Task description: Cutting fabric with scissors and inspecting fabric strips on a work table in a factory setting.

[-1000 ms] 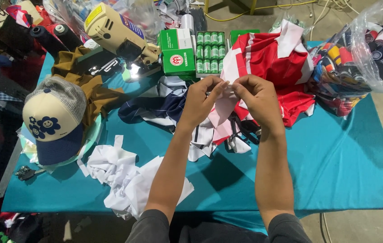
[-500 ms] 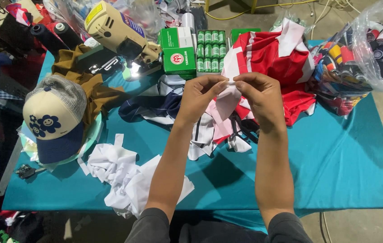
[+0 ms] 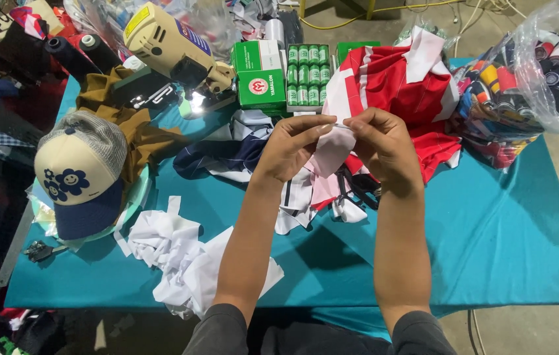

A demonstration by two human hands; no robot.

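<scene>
You had both hands up over the middle of the teal table (image 3: 503, 223), pinching the top edge of a pale pink fabric piece (image 3: 327, 152) between them. Your left hand (image 3: 292, 146) had thumb and fingers pressed onto its left end, your right hand (image 3: 384, 143) clamped the right end, so the cloth hung down just below and between your fingertips. Red and white garments (image 3: 405, 82) sat right behind, toward the far edge, and a cap (image 3: 79, 174) lay near the left edge.
</scene>
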